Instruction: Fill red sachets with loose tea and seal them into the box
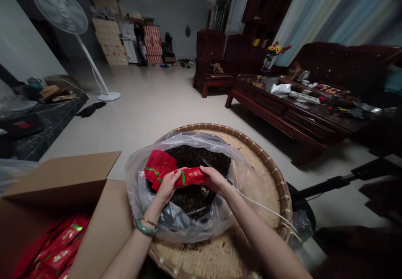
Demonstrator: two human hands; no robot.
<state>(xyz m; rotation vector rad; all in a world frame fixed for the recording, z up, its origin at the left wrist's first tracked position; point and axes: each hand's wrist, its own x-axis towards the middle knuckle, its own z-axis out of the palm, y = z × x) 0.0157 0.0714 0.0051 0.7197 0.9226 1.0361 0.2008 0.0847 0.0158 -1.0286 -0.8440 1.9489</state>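
Note:
Between my two hands is a small red packet with a green band, held level above a clear plastic bag. My left hand is closed on its left end, thumb on top. At the right end, my right hand grips it too. Dark, loose dried leaves, which look like tea, fill the open bag. A fanned stack of similar red packets lies on the leaves, left of my hands. Partly behind my right hand is a dark, thin object with a white cord.
The bag sits on a round woven bamboo tray. An open cardboard box at lower left holds many filled red packets. A white fan stands beyond. A dark wooden table carries clutter at right; a black stand is nearer.

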